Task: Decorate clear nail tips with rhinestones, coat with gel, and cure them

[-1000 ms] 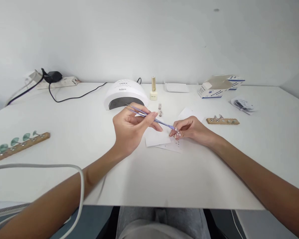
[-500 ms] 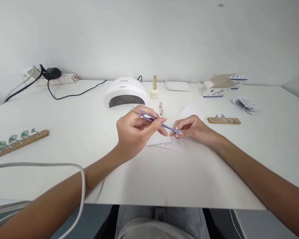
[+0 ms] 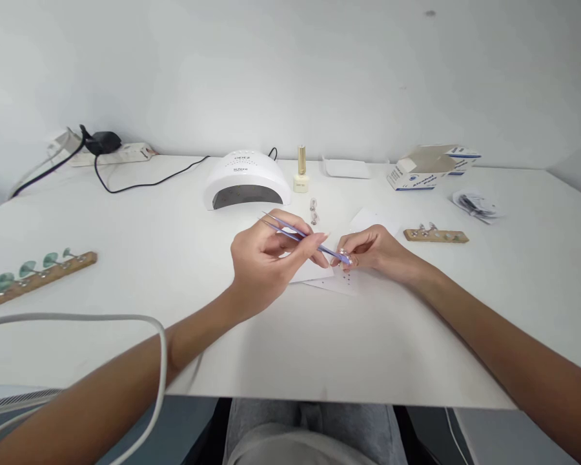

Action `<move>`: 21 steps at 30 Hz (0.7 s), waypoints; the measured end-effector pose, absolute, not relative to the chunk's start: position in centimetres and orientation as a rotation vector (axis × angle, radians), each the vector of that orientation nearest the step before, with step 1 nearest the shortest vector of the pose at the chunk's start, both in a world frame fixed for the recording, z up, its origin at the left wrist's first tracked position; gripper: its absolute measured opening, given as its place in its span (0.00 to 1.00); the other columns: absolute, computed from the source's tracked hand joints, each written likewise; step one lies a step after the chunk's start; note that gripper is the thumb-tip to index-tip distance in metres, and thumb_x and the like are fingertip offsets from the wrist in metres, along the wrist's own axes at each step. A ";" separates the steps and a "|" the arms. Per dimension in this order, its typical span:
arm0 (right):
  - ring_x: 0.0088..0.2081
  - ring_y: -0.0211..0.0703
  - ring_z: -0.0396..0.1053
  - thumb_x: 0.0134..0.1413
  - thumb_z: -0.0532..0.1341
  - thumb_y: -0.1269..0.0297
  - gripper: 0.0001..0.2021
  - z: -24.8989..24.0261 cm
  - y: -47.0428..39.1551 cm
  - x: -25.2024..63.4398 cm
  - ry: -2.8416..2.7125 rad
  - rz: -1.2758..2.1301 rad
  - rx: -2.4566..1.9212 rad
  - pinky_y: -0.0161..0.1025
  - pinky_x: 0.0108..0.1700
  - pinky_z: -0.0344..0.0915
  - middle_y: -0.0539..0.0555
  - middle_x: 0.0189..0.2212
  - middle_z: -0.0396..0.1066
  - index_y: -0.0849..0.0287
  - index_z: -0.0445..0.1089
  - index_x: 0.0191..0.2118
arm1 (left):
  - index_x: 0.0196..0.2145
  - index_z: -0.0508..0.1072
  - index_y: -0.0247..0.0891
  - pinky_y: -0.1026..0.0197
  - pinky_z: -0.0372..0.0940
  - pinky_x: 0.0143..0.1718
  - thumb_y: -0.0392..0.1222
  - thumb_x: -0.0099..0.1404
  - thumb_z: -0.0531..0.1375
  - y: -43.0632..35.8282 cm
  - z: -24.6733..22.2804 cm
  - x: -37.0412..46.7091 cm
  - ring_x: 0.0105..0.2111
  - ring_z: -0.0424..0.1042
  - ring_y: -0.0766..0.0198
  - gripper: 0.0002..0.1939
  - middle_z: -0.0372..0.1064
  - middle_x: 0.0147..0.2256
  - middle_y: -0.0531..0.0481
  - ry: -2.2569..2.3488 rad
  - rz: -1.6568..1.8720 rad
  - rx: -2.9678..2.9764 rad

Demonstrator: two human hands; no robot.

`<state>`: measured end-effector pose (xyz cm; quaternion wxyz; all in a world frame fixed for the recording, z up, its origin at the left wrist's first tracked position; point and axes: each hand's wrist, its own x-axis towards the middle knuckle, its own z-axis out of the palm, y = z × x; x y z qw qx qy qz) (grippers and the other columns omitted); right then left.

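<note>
My left hand (image 3: 266, 265) is closed around purple tweezers (image 3: 300, 236) between thumb and fingers. Their two thin prongs stand apart toward the upper left, while the joined end reaches my right hand (image 3: 368, 248). Pinched in my right fingertips is a small shiny silvery piece (image 3: 343, 253), mostly covered; its kind is not clear. The tweezers' joined end appears to touch it. Beneath both hands lie white papers (image 3: 336, 284), one carrying small dark dots. A small clear piece with shiny metal bits (image 3: 313, 212) rests just beyond them.
A white nail lamp (image 3: 246, 175) and a gold-capped bottle (image 3: 301, 174) stand behind. To the right are an alcohol pad box (image 3: 416, 177), sachets (image 3: 477, 204) and a wooden strip (image 3: 436, 236). Another strip (image 3: 43, 278) holds green pieces at left. A white cable (image 3: 162, 361) crosses my left forearm.
My left hand and the tweezers have shifted very slightly right and down in view. Both hands keep their hold.
</note>
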<state>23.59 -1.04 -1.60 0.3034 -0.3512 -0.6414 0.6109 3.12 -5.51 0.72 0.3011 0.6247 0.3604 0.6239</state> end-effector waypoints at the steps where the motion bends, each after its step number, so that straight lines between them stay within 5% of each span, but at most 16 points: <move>1: 0.27 0.37 0.69 0.44 0.70 0.66 0.03 -1.6 -1.0 23.6 -1.706 1.616 -0.934 0.36 0.31 0.67 0.52 0.26 0.75 0.59 0.78 0.25 | 0.28 0.69 0.35 0.65 0.70 0.20 0.34 0.56 0.65 -5.4 0.6 3.1 0.23 0.77 0.63 0.06 0.70 0.23 0.55 0.958 1.672 1.672; 21: 0.33 0.42 0.72 0.44 0.69 0.69 0.04 -1.7 -1.2 23.6 -1.756 1.613 -0.935 0.37 0.33 0.68 0.53 0.25 0.73 0.59 0.77 0.22 | 0.26 0.68 0.34 0.65 0.70 0.21 0.34 0.58 0.64 -4.2 0.7 2.4 0.24 0.77 0.63 0.07 0.68 0.24 0.54 1.009 1.751 1.671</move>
